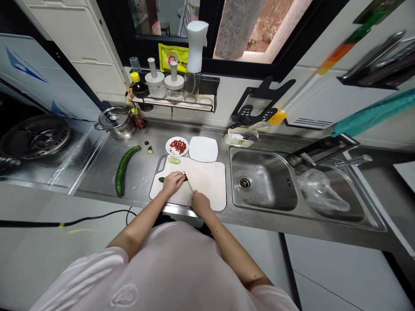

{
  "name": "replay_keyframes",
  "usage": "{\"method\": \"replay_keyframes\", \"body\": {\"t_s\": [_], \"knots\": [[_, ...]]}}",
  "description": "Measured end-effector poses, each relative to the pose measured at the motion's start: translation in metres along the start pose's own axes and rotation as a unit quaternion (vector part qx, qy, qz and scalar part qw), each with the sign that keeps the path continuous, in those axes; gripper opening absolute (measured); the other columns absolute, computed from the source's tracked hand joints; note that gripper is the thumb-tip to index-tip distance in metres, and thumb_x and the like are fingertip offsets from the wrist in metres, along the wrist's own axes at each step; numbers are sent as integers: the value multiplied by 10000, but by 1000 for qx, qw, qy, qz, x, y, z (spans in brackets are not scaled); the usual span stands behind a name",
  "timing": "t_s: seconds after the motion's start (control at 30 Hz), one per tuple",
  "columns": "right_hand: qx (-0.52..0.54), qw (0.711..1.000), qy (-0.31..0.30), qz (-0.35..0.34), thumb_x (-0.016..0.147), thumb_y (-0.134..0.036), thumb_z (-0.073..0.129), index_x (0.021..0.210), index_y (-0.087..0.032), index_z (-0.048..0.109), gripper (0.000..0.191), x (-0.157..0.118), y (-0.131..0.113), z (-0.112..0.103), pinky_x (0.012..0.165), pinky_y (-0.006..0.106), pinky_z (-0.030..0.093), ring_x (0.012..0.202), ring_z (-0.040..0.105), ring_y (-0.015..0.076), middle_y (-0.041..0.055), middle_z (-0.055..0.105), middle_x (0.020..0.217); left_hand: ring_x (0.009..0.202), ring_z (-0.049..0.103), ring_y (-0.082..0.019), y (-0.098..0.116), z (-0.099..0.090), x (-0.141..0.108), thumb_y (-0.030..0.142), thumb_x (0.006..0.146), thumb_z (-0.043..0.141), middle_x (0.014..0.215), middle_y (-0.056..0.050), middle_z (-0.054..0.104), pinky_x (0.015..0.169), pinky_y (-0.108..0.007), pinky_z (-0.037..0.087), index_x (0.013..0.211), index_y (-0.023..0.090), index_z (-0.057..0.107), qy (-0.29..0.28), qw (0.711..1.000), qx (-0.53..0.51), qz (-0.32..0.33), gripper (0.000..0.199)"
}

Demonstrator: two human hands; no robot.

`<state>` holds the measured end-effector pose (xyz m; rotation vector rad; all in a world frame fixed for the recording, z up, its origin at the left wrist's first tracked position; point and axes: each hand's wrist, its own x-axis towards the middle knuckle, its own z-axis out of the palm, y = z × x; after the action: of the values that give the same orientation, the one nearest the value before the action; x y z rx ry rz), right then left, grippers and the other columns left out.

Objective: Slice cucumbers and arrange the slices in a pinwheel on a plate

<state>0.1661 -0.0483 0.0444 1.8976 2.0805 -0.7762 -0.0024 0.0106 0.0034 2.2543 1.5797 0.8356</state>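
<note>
On the white cutting board (210, 185), my left hand (174, 182) is closed over a piece of cucumber (161, 179); its green ends stick out on both sides of the fingers. My right hand (201, 204) grips a knife (188, 181), whose blade stands against the cucumber's right end. The knife handle is hidden in my fist. A few thin cucumber slices (174, 160) lie overlapped at the board's upper left. Behind the board are a plate of chopped red pieces (178, 147) and a white square plate (203, 149).
A whole cucumber (123, 170) and cut scraps (150, 150) lie on the steel counter to the left. Farther back stands a lidded pot (117, 122). The sink (264, 181) borders the board on the right, with a plastic bag (322, 190) in its second basin. A condiment shelf (175, 102) overhangs the back.
</note>
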Motion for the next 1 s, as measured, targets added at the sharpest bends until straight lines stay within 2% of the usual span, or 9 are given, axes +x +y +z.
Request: {"method": "replay_keyframes", "body": {"t_s": [0.3,0.73,1.0], "knots": [[11,1000,6,4,882,-112,353,1017,-132,529,223,21,-13,-8,734,286,451,912,638,216,146,651,973,900,563,-152,1,-2,0,317,898,479,977,-30,659,764,-286,444,938,251,685,-6,1000,3,1,220],[-4,1000,0,5,900,-134,357,1027,-125,516,205,-6,2,3,708,289,444,888,643,225,160,650,942,908,573,-160,-1,0,-1,312,892,490,987,-34,660,761,-295,451,945,252,685,4,1000,4,3,211],[10,1000,1,7,879,-116,368,1025,-122,528,218,9,-7,-5,722,300,451,908,641,236,160,652,960,913,572,-156,-2,0,-1,306,892,492,987,-29,658,774,-290,451,947,252,681,1,1000,2,7,205]]}}
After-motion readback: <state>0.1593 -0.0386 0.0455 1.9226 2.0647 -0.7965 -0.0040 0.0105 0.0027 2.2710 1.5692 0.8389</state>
